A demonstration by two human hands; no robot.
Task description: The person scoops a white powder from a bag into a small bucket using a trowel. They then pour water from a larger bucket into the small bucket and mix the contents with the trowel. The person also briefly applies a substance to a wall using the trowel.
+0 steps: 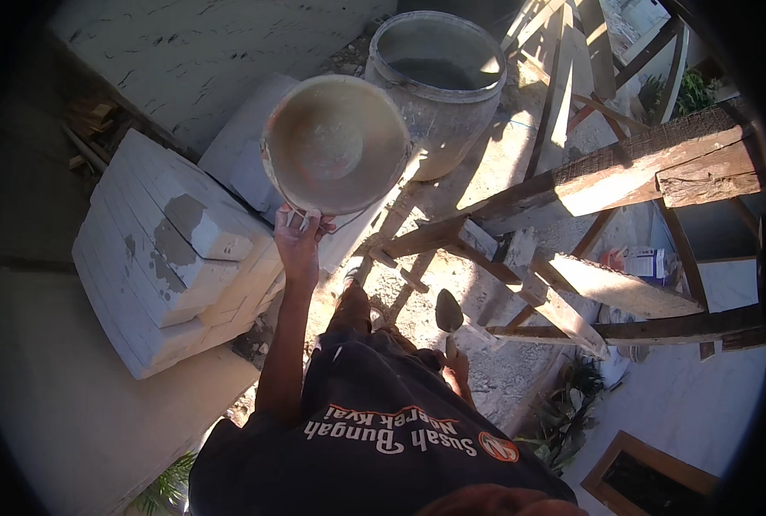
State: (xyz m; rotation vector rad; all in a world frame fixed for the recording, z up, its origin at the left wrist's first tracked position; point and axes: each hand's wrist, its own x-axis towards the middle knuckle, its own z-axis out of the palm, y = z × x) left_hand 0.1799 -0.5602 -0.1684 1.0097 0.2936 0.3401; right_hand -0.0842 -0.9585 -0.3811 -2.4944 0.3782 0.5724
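Observation:
My left hand [301, 236], raised on the left of my body, is closed on the wire handle and lower rim of a round, mortar-smeared bucket [331, 142], whose inside faces up toward me and looks nearly bare. My right hand [453, 370], low beside my dark shirt and partly hidden by it, grips a trowel [449, 314] with its blade pointing away from me. Just beyond the bucket stands a large grey, stained barrel [439, 129], open at the top with a dark, unclear surface inside.
Stacked white blocks [159, 267] with grey patches stand on my left beside a pale wall [185, 60]. Rough wooden beams [615, 172] form a framework to my right, near a printed bag [645, 262]. Plants [572, 404] grow at lower right. My feet are on dusty, sunlit ground.

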